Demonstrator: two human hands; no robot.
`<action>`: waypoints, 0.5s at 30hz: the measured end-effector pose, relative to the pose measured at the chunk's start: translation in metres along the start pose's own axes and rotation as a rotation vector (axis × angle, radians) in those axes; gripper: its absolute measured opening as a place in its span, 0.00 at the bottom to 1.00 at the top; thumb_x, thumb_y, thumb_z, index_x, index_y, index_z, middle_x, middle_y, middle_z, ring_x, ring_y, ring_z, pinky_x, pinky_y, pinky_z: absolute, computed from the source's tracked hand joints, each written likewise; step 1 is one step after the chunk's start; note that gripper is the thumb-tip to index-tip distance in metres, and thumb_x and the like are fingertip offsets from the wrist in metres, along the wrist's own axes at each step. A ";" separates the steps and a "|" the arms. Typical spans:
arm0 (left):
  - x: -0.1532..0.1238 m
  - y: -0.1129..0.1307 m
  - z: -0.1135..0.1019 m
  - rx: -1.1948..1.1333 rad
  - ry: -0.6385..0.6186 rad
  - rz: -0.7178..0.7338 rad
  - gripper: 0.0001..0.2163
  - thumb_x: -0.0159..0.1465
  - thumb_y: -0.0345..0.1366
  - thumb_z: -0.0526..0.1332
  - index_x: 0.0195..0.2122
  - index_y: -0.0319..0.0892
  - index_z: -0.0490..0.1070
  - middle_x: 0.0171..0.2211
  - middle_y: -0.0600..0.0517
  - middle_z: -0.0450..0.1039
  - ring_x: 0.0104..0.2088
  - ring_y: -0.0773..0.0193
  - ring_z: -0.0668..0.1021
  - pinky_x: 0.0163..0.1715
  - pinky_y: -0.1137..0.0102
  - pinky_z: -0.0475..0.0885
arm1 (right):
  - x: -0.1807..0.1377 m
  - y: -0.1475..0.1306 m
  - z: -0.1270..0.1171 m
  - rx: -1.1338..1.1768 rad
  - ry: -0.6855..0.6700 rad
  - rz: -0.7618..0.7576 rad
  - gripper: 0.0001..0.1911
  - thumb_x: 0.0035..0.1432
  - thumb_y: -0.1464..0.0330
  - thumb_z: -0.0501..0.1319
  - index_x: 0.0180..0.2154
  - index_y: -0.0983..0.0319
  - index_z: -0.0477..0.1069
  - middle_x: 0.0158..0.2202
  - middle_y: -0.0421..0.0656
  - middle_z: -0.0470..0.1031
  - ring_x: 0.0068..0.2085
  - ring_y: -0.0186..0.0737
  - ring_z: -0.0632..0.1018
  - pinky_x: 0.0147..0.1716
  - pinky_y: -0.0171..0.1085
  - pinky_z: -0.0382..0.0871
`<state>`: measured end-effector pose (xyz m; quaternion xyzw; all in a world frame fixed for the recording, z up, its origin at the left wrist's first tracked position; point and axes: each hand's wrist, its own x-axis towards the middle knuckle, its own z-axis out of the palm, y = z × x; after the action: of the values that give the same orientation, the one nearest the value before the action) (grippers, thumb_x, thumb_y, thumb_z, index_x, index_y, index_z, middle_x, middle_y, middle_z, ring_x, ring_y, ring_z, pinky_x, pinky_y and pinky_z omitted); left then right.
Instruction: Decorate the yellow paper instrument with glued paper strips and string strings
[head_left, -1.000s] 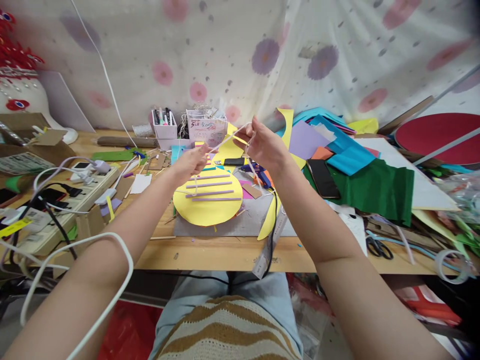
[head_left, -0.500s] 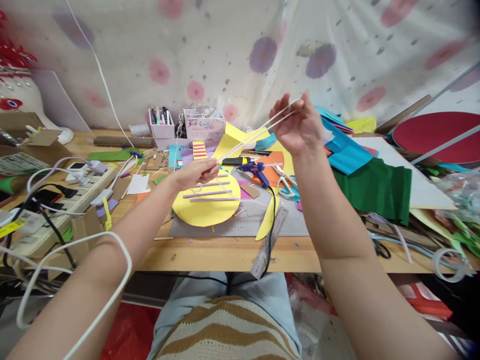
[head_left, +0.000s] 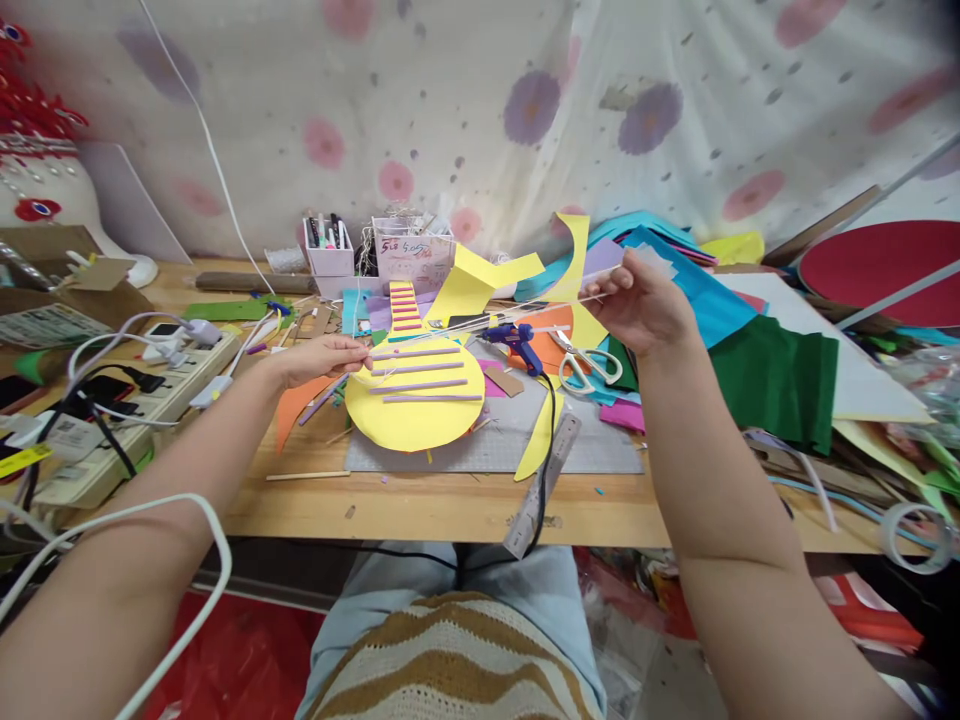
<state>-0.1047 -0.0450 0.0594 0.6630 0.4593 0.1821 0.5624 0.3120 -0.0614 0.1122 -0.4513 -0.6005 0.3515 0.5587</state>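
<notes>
Spread wider than half a second ago, the left hand sits further toward nine o'clock, the right hand lower toward two. Open tabletop wood runs along six o'clock, a ruler reaching its edge at five. On the cutting mat lies the yellow paper disc, scissors and glue gun crowding its three o'clock side. Four purple strips already cross it; thin white cord, pinched by both hands, stretches above, seemingly not yet fixed.

Blurred white string, perhaps doubled
</notes>
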 end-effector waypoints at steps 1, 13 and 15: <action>0.000 -0.001 -0.001 0.026 -0.023 -0.008 0.16 0.53 0.49 0.64 0.27 0.38 0.74 0.17 0.55 0.55 0.17 0.74 0.55 0.15 0.77 0.49 | -0.003 0.001 0.000 0.067 -0.017 0.033 0.26 0.57 0.50 0.53 0.17 0.59 0.52 0.18 0.38 0.57 0.29 0.37 0.72 0.34 0.40 0.70; 0.006 0.001 -0.003 0.031 -0.074 -0.051 0.16 0.53 0.48 0.64 0.25 0.38 0.76 0.16 0.55 0.51 0.17 0.74 0.54 0.15 0.77 0.49 | -0.016 0.003 -0.021 0.316 -0.169 0.235 0.24 0.50 0.57 0.64 0.17 0.62 0.54 0.17 0.34 0.45 0.17 0.26 0.48 0.14 0.29 0.41; 0.004 0.003 -0.003 0.028 -0.061 -0.069 0.15 0.53 0.47 0.64 0.24 0.38 0.76 0.16 0.55 0.52 0.17 0.74 0.54 0.15 0.78 0.50 | -0.020 0.004 -0.024 0.261 -0.177 0.257 0.24 0.48 0.56 0.65 0.18 0.62 0.55 0.17 0.33 0.46 0.17 0.25 0.49 0.15 0.29 0.39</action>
<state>-0.1035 -0.0394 0.0622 0.6599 0.4671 0.1358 0.5727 0.3359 -0.0803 0.1044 -0.4155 -0.5340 0.5330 0.5081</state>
